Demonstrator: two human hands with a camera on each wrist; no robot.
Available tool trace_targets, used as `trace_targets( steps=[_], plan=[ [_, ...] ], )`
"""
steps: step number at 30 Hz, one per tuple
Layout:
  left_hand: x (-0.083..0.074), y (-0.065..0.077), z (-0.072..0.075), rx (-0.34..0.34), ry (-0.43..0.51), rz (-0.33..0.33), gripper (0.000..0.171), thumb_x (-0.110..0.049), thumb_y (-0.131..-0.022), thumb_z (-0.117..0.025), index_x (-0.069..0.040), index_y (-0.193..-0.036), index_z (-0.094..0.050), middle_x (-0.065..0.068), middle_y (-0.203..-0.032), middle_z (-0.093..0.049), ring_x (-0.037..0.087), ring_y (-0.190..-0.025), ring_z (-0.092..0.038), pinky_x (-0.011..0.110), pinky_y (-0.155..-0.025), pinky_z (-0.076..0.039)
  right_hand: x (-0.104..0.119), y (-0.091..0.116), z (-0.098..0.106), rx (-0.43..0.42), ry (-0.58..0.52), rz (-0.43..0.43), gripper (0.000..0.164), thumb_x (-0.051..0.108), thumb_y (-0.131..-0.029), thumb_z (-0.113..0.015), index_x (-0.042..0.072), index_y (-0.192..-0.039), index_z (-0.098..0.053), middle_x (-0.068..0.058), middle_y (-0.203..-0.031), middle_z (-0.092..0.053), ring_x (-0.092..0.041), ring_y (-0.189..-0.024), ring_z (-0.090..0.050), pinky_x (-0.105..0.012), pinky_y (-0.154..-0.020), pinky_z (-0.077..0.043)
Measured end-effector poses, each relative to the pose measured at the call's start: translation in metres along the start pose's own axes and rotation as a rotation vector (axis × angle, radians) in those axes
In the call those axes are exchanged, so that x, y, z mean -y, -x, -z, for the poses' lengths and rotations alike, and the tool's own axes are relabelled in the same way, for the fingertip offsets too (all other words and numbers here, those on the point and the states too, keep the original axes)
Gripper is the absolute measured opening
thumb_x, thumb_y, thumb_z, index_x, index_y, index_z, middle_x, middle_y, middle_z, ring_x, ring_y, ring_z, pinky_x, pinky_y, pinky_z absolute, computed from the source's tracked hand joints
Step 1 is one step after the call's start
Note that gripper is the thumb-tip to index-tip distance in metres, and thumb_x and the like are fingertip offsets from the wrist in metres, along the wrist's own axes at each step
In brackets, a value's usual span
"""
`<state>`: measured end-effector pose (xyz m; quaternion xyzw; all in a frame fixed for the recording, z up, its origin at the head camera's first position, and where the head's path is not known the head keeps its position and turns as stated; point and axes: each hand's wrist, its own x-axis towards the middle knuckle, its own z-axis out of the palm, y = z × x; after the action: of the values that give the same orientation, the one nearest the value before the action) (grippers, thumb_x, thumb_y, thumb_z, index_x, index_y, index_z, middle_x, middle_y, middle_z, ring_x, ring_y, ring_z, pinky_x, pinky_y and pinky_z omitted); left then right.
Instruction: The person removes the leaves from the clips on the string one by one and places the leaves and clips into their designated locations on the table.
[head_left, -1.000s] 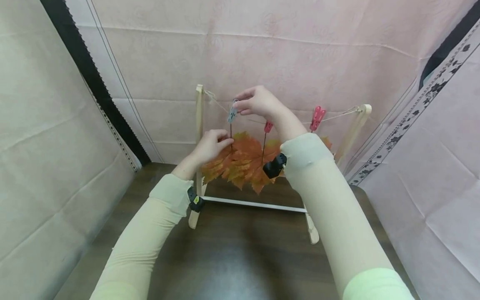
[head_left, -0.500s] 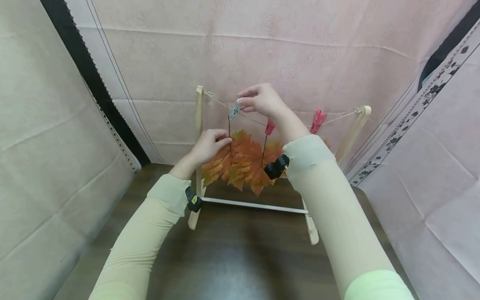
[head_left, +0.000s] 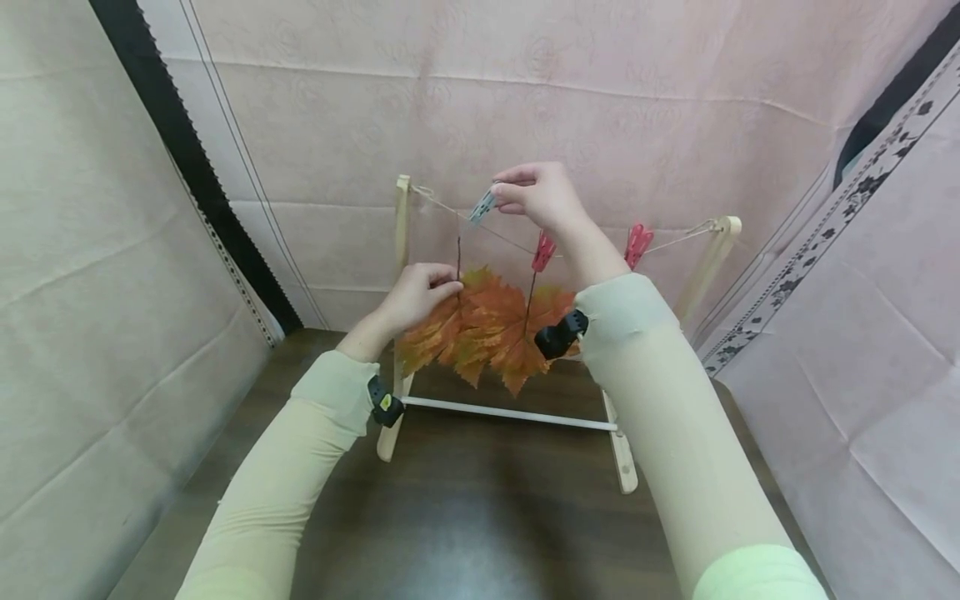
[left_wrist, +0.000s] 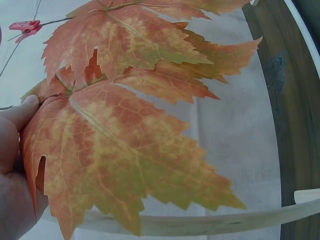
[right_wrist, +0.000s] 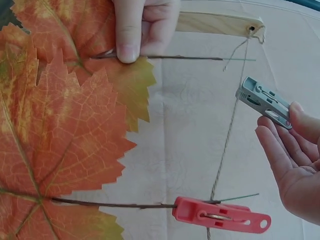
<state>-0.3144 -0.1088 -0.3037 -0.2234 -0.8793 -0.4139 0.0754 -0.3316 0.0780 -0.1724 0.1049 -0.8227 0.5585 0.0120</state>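
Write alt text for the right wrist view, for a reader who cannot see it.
A right hand holds a grey clothespin at a string, while a left hand pinches the stem of an orange leaf. Lower in the picture, a pink clothespin grips the stem of a second leaf at the string.

Light is soft and diffuse; below the right hand (head_left: 543,198), the bench (head_left: 450,508) shows glare and blurred shadows. Wrist views look hazy; beside the left hand (left_wrist: 15,195), a post (left_wrist: 200,225) bows with distortion.

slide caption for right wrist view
Right hand grips a grey-blue plastic clothespin; left hand pinches a thin brown leaf stem.
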Motion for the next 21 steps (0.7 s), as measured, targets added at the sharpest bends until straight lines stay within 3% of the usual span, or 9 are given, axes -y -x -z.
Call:
trace_targets(
  steps=[6, 15, 21],
  plan=[
    [0.008, 0.006, 0.008, 0.009, 0.006, -0.012, 0.017, -0.016, -0.095, -0.053, -0.005, -0.096, -0.066, 0.009, -0.085, -0.065, 0.017, -0.069, -0.046, 0.030, -0.067, -0.039, 0.000, 0.002, 0.008, -0.019, -0.052, -0.010, 0.031, 0.013, -0.088, -0.063, 0.000, -0.116, -0.062, -0.009, -0.105, -0.065, -0.017, -0.090, -0.066, -0.029, -0.089, -0.050],
    [0.020, 0.020, 0.020, 0.022, -0.032, -0.037, 0.014, -0.015, -0.094, -0.056, -0.004, -0.093, -0.066, 0.008, -0.082, -0.064, 0.017, -0.069, -0.047, 0.030, -0.068, -0.040, -0.002, 0.011, 0.016, -0.008, -0.115, 0.028, 0.030, 0.009, -0.089, -0.062, -0.004, -0.116, -0.060, -0.004, -0.097, -0.065, -0.012, -0.086, -0.066, -0.031, -0.091, -0.050],
    [0.022, 0.029, 0.029, 0.071, -0.006, -0.036, 0.013, -0.015, -0.093, -0.058, -0.005, -0.093, -0.067, 0.000, -0.065, -0.049, 0.014, -0.063, -0.041, 0.028, -0.065, -0.038, -0.006, 0.016, 0.022, -0.003, -0.147, 0.044, 0.032, 0.008, -0.088, -0.062, -0.005, -0.118, -0.059, 0.000, -0.091, -0.065, -0.008, -0.083, -0.065, -0.031, -0.091, -0.049]
  ],
)
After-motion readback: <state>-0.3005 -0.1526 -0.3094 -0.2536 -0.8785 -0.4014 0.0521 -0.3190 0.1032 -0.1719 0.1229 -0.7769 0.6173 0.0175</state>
